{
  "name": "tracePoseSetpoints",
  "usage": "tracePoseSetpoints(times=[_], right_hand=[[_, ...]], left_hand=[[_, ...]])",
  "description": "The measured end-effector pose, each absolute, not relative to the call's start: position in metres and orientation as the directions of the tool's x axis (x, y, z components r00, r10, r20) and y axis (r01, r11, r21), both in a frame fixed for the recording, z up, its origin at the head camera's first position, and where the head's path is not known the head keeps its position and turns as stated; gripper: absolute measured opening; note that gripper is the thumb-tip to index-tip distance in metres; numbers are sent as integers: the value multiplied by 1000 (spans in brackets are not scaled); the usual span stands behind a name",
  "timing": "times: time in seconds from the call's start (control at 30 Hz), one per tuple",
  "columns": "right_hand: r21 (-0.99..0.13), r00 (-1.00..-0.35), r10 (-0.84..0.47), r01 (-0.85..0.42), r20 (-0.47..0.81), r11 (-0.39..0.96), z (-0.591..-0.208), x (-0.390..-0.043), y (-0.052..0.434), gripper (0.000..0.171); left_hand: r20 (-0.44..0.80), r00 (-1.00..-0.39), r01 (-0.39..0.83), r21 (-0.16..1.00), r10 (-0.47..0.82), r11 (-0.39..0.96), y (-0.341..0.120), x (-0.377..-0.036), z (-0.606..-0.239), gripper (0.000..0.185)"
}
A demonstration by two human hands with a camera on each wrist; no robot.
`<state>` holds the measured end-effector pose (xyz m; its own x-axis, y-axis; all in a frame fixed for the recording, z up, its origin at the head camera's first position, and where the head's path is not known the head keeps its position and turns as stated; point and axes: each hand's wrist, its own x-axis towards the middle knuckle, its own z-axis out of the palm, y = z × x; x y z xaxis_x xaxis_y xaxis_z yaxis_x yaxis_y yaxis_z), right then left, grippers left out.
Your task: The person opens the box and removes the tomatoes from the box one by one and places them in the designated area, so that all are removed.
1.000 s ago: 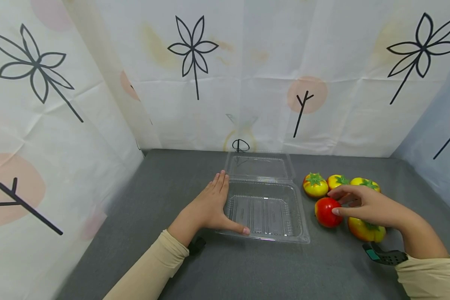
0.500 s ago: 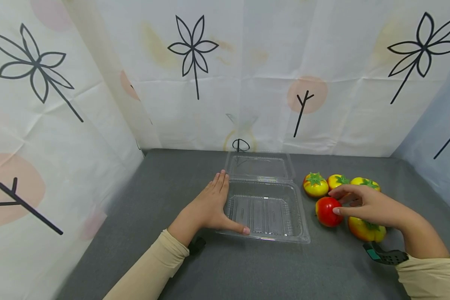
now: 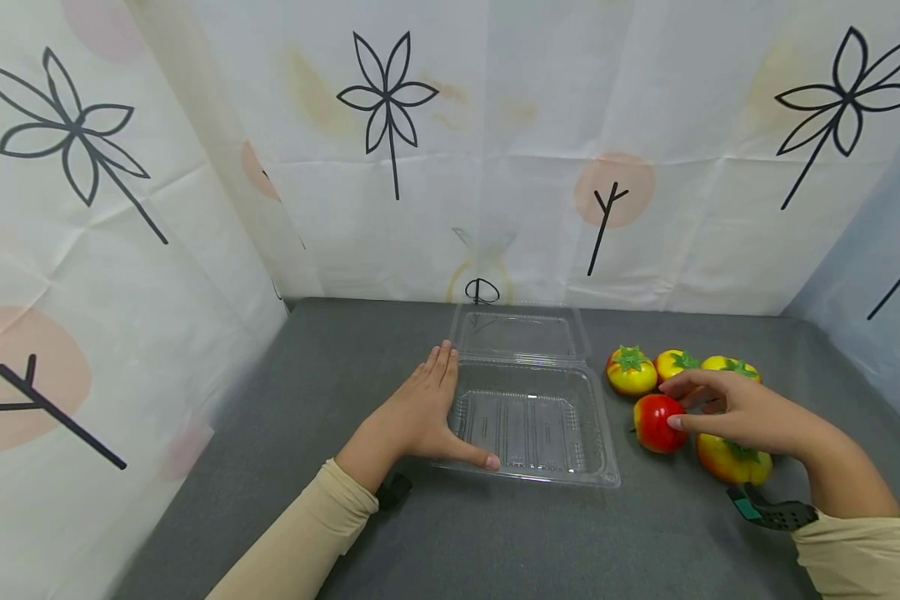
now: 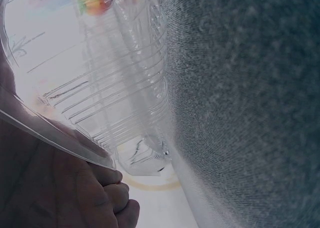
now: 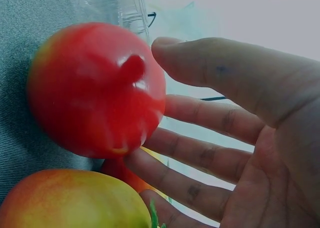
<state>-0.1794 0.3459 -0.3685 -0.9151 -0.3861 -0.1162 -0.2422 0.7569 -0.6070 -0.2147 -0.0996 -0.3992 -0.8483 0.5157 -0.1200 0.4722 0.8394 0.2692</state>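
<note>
Touching red tomato (image 3: 658,422) sideways, right hand (image 3: 742,410), stem facing palm

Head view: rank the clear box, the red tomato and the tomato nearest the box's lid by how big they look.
1. Clear box, by far the largest.
2. Red tomato and the tomato by the lid: these look about alike, and the right hand hides part of the red one, so no ranking between them.
</note>
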Motion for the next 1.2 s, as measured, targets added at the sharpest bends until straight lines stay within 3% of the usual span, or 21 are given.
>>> tracePoseSetpoints(times=[0.47, 0.8, 1.2], right_hand=[[-573, -909, -403, -273, -110, 772, -372, -182, 346, 44], [-681, -851, -472, -206, -230, 702, -371, -183, 345, 40], [-662, -868, -443, -199, -223, 723, -371, -183, 344, 44]], left_hand=[[-123, -851, 468, 264, 511, 843, -99, -216, -401, 157], [-123, -851, 468, 266, 511, 843, -99, -215, -398, 157], [-128, -850, 466, 269, 510, 843, -99, -215, -397, 156]])
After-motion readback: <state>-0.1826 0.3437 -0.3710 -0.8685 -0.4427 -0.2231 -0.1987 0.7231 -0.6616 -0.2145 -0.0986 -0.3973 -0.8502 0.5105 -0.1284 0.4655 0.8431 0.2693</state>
